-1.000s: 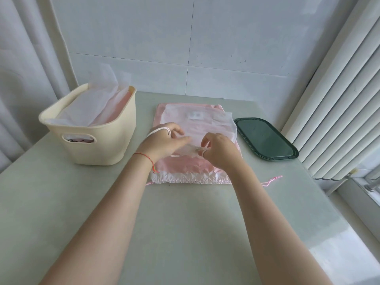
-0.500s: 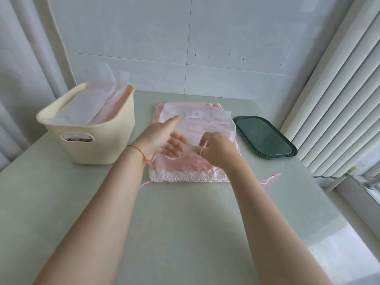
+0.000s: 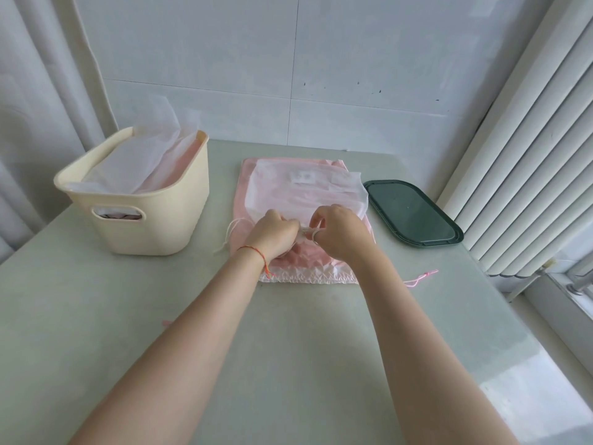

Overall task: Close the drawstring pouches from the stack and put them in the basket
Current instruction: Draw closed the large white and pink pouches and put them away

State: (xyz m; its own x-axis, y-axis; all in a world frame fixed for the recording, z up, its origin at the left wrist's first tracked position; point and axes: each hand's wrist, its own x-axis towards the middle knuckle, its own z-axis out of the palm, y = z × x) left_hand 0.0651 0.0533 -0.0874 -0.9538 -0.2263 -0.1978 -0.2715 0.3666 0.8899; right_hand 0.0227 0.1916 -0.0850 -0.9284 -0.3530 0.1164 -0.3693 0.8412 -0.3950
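Since half a second ago the left hand [image 3: 274,234] has been turned from a raised, open pose down onto the stack, and its fingers are now curled around the white drawstring [image 3: 231,231], met by the right hand [image 3: 340,234] at the middle of the stack. The right hand's fingers are likewise pinched on the cord, a loop of which is seen round one finger. A loose length of the drawstring is trailed toward 9 o'clock from the left hand.

The white pouch [image 3: 308,187] being closed is laid on top of the pink pouches [image 3: 308,266], at the table's [image 3: 288,364] centre, its far edge toward 12 o'clock. A pink cord [image 3: 422,277] is stretched out from the stack's near edge toward 3 o'clock.

The cream basket [image 3: 160,220] is set at 9 o'clock of the stack, apart from it. White and pink pouches [image 3: 144,165] are held in it, standing up past the rim, and more fabric is seen through the handle slot. A dark green tray [image 3: 414,211] is placed at 3 o'clock, just beside the stack; nothing is seen resting in it.
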